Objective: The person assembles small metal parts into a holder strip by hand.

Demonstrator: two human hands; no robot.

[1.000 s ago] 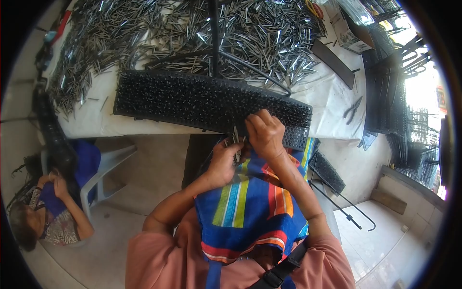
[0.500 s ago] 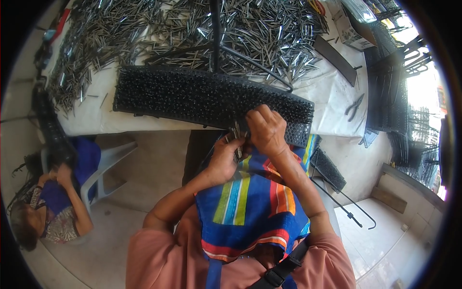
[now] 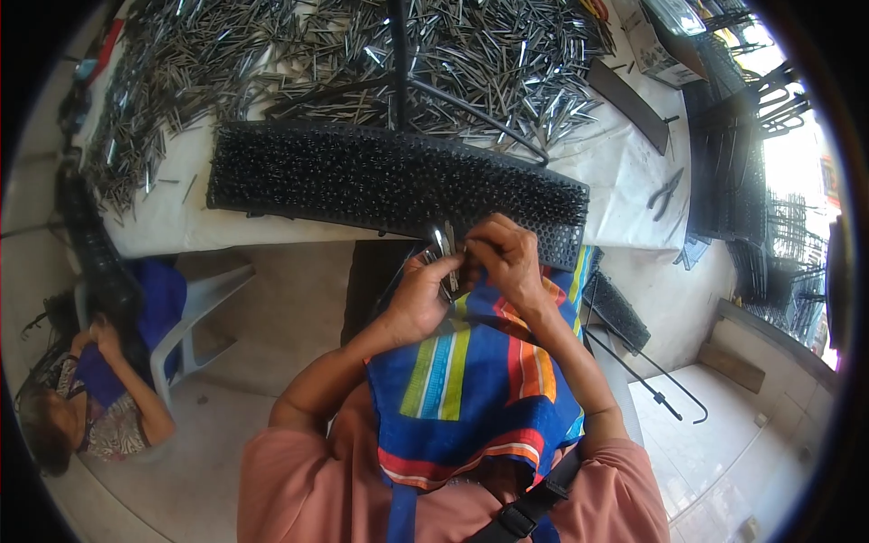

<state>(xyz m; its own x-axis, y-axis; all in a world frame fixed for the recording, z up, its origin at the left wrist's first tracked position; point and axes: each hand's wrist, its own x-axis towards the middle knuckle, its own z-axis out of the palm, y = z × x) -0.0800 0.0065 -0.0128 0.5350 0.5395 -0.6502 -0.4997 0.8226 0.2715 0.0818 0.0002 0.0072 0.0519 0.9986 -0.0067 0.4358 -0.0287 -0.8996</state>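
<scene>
My left hand (image 3: pixel 422 294) is closed round a small bunch of thin metal strips (image 3: pixel 444 242) whose tips stick up past the thumb. Close beside it, my right hand (image 3: pixel 507 258) is pinched, fingertips near the bunch; what lies between them is too small to make out. Both hands are at the near edge of a long black perforated panel (image 3: pixel 362 176) with rows of short dark pieces standing up from its holes. Bare holes show at the panel's right end. A black metal rod frame (image 3: pixel 400 72) rises behind the panel.
A large heap of metal strips (image 3: pixel 226 63) covers the back of the white-covered table (image 3: pixel 172 222). Pliers (image 3: pixel 665 195) and a flat dark plate (image 3: pixel 629 107) lie at the right. Another person (image 3: pixel 109 389) sits at the left by a chair (image 3: pixel 199 308). Black racks (image 3: pixel 729 172) stand at the right.
My right hand has come down and back from the panel toward the strips in my left hand. The left hand has stayed nearly in place.
</scene>
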